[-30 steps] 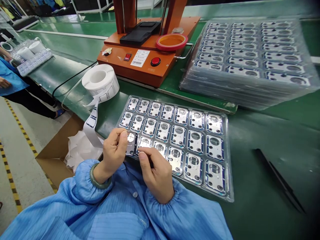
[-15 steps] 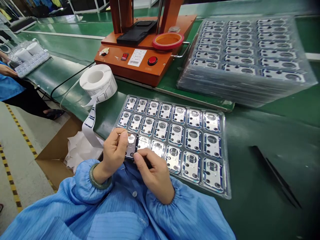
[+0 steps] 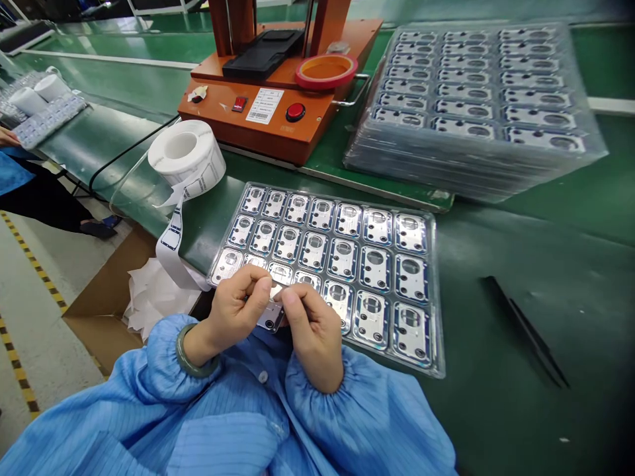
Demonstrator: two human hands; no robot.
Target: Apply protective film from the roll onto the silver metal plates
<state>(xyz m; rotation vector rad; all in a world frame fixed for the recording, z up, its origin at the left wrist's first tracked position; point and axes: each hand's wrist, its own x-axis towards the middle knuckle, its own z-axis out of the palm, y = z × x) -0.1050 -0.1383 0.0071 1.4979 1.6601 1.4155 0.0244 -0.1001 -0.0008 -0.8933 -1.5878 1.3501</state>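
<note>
Between my two hands is a small rectangular metal plate (image 3: 270, 318) with a dark edge and a round hole near its lower corner. My left hand (image 3: 238, 309) pinches its upper left part between thumb and fingers. On the opposite side, my right hand (image 3: 316, 324) has thumb and forefinger closed at the plate's upper right edge. Fingers cover much of the plate's top. Just beyond the hands lies a clear plastic tray (image 3: 439, 311), with rows of similar silver plates in its pockets.
A label roll (image 3: 211, 165) stands left, its strip hanging toward a cardboard box (image 3: 106, 301) of white paper. Behind is an orange press (image 3: 278, 135) bearing a red tape ring (image 3: 325, 82). Stacked trays (image 3: 471, 155) stand back right, black tweezers (image 3: 526, 330) right. Another person's sleeve (image 3: 17, 173) shows far left.
My right fingers have moved from the plate's lower right corner to its upper right edge. The plate has tilted and shifted slightly right. The whole view has shifted a little.
</note>
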